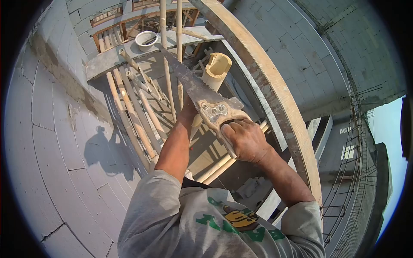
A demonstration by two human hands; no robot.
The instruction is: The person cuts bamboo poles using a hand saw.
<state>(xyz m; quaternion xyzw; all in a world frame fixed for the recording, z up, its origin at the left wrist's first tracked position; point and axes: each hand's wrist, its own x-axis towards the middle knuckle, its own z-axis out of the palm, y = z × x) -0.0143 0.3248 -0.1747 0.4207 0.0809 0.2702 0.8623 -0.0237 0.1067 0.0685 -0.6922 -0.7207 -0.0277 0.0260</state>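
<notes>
A person in a gray shirt (pixel 193 223) with green lettering and a yellow print grips a hand saw (pixel 214 111) on a sunlit building site. The right hand (pixel 245 139) is closed around the saw's wooden handle, fingers curled through the grip, while the metal blade (pixel 189 79) angles up and to the left of the frame. The left arm reaches forward to the blade's near side; the left hand (pixel 189 111) is mostly hidden at the saw, and whether its fingers are spread or closed cannot be told.

Just beyond the blade, a thick bamboo piece (pixel 216 71) shows its open, hollow end; whether the teeth touch it is unclear. Two slender poles (pixel 165 56) rise near the saw's tip, close to a white bucket (pixel 146 41) with dark items inside, resting on a gray ledge (pixel 104 64). Long round poles (pixel 133 112) lie roughly side by side below the ledge, and two pale poles (pixel 215 171) run diagonally beneath the right hand. A curved beam (pixel 266 77) sweeps past on the right, with a rebar lattice (pixel 344 189) beyond. A shadow (pixel 105 150) falls across the block wall (pixel 64 172) at left.
</notes>
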